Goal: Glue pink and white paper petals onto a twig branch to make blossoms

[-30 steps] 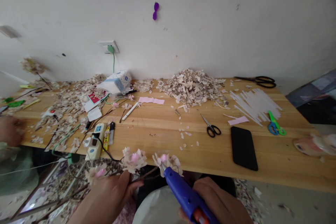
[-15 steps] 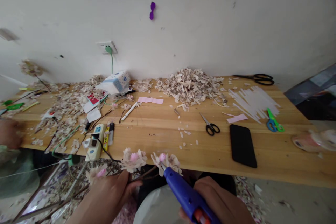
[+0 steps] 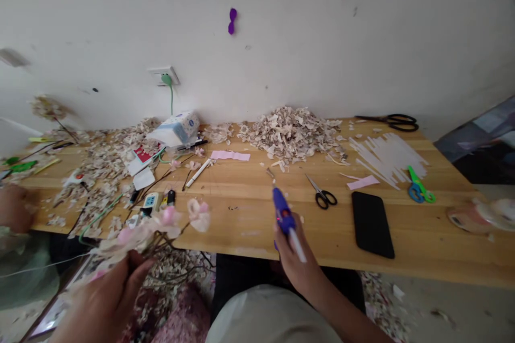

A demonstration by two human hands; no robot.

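My right hand [image 3: 300, 268] grips a blue glue gun [image 3: 284, 215] with a white glue stick at its back, held out over the front edge of the wooden table [image 3: 249, 214], nozzle pointing away from me. My left hand [image 3: 107, 300], blurred by motion, is closed round the stems of a flower branch [image 3: 161, 223] with pale pink blossoms, low at the left near the table's front edge. The branch and the gun are well apart.
A heap of petal scraps [image 3: 292, 131], small black scissors [image 3: 324, 195], a black phone [image 3: 372, 216], white strips [image 3: 386, 153], green-blue scissors [image 3: 420, 188], large black scissors [image 3: 396, 121]. A power strip [image 3: 151, 202], tissue pack [image 3: 177, 127]. Another person's hand [image 3: 14, 208] rests at the far left.
My right hand has lifted the glue gun away from the blossoms and forward over the table. My left hand has swung the flower branch down and to the left.
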